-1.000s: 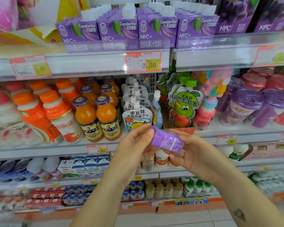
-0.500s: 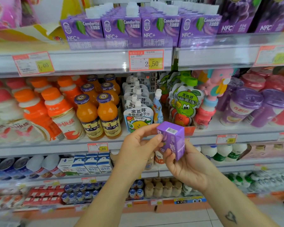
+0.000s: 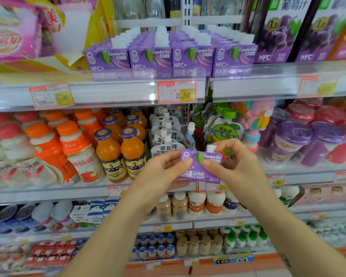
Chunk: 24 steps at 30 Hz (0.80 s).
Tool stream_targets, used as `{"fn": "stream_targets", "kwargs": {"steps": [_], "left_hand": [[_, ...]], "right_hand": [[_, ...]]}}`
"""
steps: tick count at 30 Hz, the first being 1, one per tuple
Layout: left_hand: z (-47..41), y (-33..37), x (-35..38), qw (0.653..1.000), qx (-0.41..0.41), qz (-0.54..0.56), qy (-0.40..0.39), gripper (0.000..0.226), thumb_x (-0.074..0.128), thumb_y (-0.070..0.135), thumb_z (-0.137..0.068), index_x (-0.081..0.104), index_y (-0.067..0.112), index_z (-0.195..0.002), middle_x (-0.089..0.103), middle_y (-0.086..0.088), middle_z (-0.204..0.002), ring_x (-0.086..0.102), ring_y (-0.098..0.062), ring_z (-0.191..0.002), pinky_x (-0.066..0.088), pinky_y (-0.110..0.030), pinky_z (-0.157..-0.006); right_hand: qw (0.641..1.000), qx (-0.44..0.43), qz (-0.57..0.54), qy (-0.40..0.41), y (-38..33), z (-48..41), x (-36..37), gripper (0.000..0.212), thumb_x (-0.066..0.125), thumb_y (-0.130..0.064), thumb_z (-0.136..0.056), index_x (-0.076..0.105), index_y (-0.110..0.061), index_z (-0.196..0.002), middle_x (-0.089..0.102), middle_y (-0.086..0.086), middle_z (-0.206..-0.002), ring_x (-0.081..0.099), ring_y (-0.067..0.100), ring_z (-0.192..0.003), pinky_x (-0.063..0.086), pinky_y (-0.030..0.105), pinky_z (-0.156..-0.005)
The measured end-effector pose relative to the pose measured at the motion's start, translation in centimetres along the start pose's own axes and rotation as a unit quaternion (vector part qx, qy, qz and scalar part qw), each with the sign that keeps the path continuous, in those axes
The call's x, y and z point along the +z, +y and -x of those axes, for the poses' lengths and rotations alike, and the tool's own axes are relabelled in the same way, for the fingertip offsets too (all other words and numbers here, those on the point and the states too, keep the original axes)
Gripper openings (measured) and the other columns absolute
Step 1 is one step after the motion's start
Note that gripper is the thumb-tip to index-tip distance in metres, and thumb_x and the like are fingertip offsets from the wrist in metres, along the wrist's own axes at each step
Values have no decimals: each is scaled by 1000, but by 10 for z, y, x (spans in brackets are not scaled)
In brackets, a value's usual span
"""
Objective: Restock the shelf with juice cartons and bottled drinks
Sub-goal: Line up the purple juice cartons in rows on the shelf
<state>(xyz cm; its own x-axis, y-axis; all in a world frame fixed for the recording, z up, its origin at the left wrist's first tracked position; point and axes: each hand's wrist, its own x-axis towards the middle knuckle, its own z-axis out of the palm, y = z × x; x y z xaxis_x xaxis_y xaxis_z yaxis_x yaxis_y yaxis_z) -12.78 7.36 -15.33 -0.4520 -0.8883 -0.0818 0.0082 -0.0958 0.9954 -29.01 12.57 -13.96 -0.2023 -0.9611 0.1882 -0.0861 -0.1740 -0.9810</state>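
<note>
Clearly a shop: tiered shelves (image 3: 116, 92) packed with identical purple cartons (image 3: 150, 56) at 12 o'clock, orange bottles (image 3: 108, 150) at 9 o'clock, price tags (image 3: 177, 91) along each edge

We saw only the person's left hand (image 3: 162, 174) and right hand (image 3: 236, 166) with their forearms, all bare from the fingertips to the lower edge of the view. On the right forearm (image 3: 272, 226), close to that edge, we made out a small dark tattoo (image 3: 286, 260), too blurred to tell its shape. The thumbnails (image 3: 188, 163) looked short and plain. The left forearm (image 3: 112, 226) showed plain skin.
</note>
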Motion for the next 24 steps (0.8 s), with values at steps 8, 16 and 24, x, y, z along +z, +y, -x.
{"fn": "stream_targets", "kwargs": {"steps": [8,16,24], "left_hand": [[-7,68,-17,955,250,-149,49,43,84,33,-64,64,49,-98,69,17,-106,64,-7,-105,49,-26,-88],[-11,139,-21,792,496,-343,99,37,67,20,-82,54,34,-114,58,15,-109,55,-1,-105,43,-16,-93],[-58,189,-52,713,482,-480,168,42,63,19,-88,54,19,-129,55,2,-125,46,-8,-117,29,-10,-99]], "right_hand": [[932,-252,244,-92,-72,-35,-25,44,74,-12,-79,58,-37,-111,65,-25,-97,62,-4,-97,45,8,-85],[763,-473,436,-57,-137,-80,-29,42,69,-21,-77,63,-16,-118,59,-17,-104,51,-3,-99,40,15,-91],[730,-454,510,-26,-179,-134,-22,41,65,-12,-89,56,-16,-129,62,0,-120,56,22,-112,36,26,-91]]}}
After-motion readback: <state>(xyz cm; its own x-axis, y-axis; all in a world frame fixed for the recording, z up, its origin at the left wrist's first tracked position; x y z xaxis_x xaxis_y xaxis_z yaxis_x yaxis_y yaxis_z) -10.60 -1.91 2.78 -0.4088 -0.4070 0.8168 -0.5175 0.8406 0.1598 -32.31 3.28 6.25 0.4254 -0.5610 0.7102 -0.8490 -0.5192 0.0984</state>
